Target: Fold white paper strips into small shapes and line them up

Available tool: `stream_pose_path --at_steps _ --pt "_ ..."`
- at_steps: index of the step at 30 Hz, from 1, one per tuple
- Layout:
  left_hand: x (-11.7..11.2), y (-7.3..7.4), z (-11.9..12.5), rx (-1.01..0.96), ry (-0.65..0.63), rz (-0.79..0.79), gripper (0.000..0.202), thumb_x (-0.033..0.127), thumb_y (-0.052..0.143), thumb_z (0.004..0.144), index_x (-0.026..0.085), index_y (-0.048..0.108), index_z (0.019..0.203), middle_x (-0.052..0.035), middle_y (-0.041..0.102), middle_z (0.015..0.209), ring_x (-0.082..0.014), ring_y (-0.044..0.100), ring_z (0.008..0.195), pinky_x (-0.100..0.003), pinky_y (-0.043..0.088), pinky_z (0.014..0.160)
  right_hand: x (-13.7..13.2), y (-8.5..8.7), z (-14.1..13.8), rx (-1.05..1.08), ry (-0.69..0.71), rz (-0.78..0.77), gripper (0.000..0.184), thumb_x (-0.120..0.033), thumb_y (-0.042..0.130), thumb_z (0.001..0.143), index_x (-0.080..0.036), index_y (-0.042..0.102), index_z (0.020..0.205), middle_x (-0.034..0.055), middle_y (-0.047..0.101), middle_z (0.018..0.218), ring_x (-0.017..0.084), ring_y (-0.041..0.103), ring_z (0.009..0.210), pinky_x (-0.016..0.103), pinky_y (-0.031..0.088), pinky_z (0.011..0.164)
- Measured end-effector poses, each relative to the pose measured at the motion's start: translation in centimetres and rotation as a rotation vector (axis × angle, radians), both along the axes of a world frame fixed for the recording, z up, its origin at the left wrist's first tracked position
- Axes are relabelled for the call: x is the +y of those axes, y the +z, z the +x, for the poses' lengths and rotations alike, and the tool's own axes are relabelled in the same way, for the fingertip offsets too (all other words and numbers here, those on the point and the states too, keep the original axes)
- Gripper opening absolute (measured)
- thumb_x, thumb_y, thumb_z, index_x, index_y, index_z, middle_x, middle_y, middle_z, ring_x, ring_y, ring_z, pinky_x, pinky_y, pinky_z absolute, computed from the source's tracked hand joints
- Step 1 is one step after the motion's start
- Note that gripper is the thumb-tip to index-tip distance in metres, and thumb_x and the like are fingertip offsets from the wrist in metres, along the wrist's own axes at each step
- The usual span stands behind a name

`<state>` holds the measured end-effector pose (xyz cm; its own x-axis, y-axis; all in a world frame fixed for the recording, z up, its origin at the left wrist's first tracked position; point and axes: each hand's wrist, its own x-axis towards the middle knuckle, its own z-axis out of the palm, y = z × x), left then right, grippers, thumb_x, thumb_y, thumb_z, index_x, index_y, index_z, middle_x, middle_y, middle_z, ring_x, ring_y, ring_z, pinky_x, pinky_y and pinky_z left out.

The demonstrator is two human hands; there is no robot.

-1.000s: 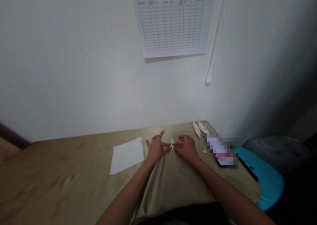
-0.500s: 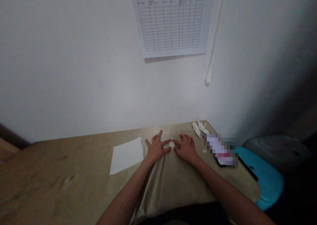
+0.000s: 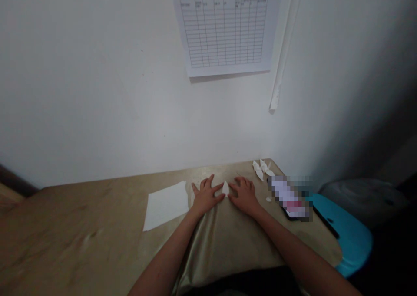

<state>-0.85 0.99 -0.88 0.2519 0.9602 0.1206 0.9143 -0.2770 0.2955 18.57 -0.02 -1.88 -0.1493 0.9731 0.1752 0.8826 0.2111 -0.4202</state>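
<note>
A small white piece of folded paper (image 3: 226,189), pointed at the top, lies on the table between my two hands. My left hand (image 3: 206,197) is at its left side, thumb tip on the lower left edge and index fingertip near the upper left edge. On the other side, my right hand (image 3: 245,195) has its thumb at the lower right corner and its index finger by the right edge. Both hands hold the paper at its edges, their other fingers spread over the tabletop. Left of my left hand lies a sheet of white paper (image 3: 167,207).
Small folded white paper figures (image 3: 258,170) lie near the back right corner. A phone-like object (image 3: 289,198), partly pixelated, and a white scrap (image 3: 268,199) are to the right. A turquoise stool or chair (image 3: 353,233) stands beside the table (image 3: 97,235). The wall bears a printed chart (image 3: 228,35).
My index fingertips have drawn apart from the top of the folded paper, so its point now shows. The thumbs stay near its lower corners, and the arms have barely moved.
</note>
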Motion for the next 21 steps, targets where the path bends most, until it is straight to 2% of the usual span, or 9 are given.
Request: stream_pose_path --at_steps 8,13,21 --pt "-0.3 0.0 0.2 -0.027 -0.032 0.006 0.035 0.049 0.065 0.087 0.045 0.068 0.122 -0.0023 0.037 0.161 -0.0377 0.031 0.145 -0.082 0.001 0.108 0.3 -0.3 0.4 0.103 0.036 0.035 0.038 -0.044 0.069 0.085 -0.033 0.07 0.122 0.0079 0.056 0.137 0.028 0.038 0.135 0.05 0.021 0.115" --pt "-0.2 0.1 0.3 -0.095 -0.004 0.009 0.032 0.045 0.067 0.088 0.043 0.07 0.12 -0.0018 0.044 0.157 -0.0353 0.036 0.143 -0.082 0.004 0.109 0.9 -0.7 0.6 0.22 0.028 0.057 0.042 -0.037 0.077 0.078 -0.032 0.071 0.12 0.0044 0.063 0.131 0.027 0.042 0.131 0.043 0.027 0.112" --pt "-0.5 0.5 0.6 -0.248 0.037 0.075 0.025 0.036 0.072 0.085 0.038 0.075 0.11 -0.0017 0.058 0.145 -0.0288 0.047 0.135 -0.071 0.009 0.117 1.3 -0.9 0.7 0.345 0.022 0.054 0.031 -0.03 0.08 0.071 -0.025 0.073 0.101 0.0031 0.071 0.115 0.026 0.049 0.125 0.04 0.032 0.108"
